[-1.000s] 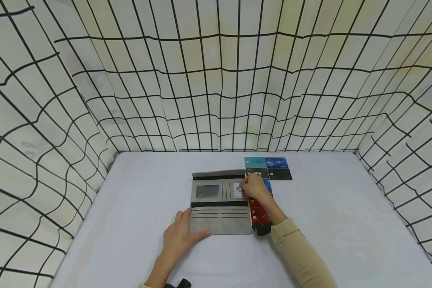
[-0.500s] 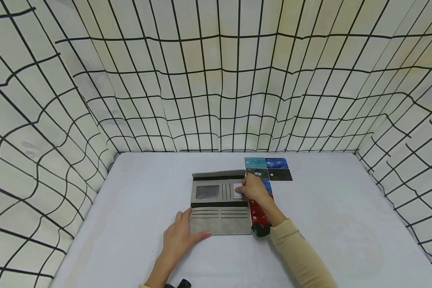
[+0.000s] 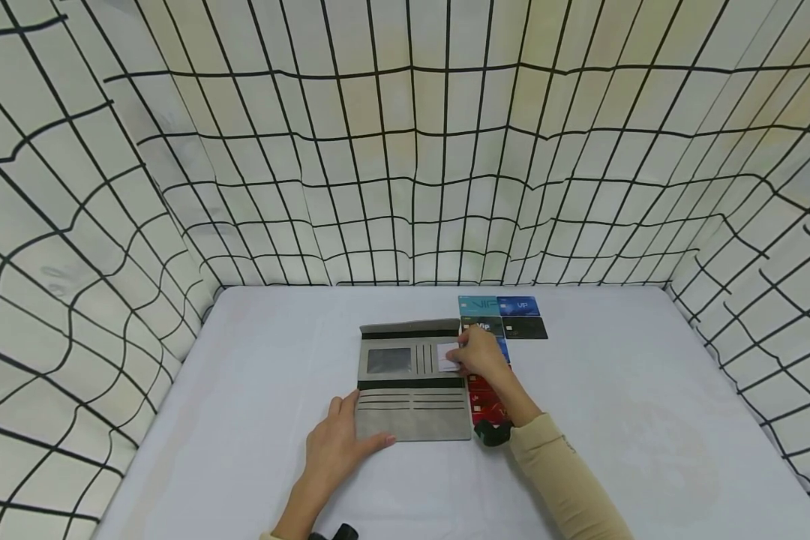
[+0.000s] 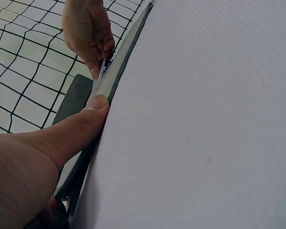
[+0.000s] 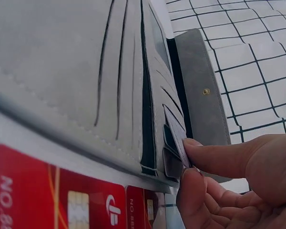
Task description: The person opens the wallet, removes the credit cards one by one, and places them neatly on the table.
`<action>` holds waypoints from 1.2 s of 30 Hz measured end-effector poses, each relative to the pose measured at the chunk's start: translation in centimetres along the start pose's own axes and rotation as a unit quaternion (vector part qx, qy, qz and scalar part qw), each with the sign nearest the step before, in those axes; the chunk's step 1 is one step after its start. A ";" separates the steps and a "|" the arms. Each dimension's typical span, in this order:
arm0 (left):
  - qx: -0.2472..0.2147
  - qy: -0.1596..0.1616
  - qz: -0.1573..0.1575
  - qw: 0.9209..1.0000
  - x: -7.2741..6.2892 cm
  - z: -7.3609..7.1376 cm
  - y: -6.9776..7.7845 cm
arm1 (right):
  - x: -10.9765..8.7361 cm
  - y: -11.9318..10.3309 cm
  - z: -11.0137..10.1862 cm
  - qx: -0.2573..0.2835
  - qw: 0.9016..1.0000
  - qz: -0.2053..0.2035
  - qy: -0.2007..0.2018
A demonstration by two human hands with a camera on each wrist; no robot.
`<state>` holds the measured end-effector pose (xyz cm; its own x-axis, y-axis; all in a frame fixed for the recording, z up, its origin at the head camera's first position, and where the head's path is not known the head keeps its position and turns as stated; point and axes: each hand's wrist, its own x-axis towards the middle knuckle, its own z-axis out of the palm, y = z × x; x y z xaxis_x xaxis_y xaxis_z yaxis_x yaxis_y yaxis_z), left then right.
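A grey wallet (image 3: 439, 425) lies unfolded on the white table, showing card slots and a clear window (image 3: 388, 360). My left hand (image 3: 337, 442) rests at its lower left corner, fingers along the left edge; the thumb (image 4: 88, 114) presses on the lower edge in the left wrist view. Between thumb and fingers, my right hand (image 3: 481, 354) pinches a whitish card (image 5: 177, 136). The card's far edge reaches a slot at the right end of the wallet's upper half. My fingers hide part of the card.
Right of the wallet lie red cards (image 3: 489, 406), partly under my right arm. Farther back are a teal card (image 3: 478, 304), a blue card (image 3: 519, 305) and black cards (image 3: 525, 328). Black netting (image 3: 412, 180) surrounds the table's (image 3: 614, 390) back and sides.
My right hand has shifted slightly to the right, and the card's visible face, patterned a second ago, now looks plain white and a little tilted. The left hand and the wallet stay put.
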<state>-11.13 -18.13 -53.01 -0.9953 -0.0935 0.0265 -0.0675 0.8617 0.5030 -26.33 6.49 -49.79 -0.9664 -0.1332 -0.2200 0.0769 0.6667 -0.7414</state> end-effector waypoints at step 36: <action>-0.002 -0.006 -0.003 1.000 0.0 0.0 0.0 | -1.0 2.4 -3.9 0.052 0.998 0.024 -0.005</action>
<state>-11.13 -18.15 -52.97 -0.9956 -0.0933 0.0124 -0.0742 0.8595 0.5058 -26.13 11.03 -48.88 -0.9584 -0.1115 -0.2626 0.1477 0.5934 -0.7913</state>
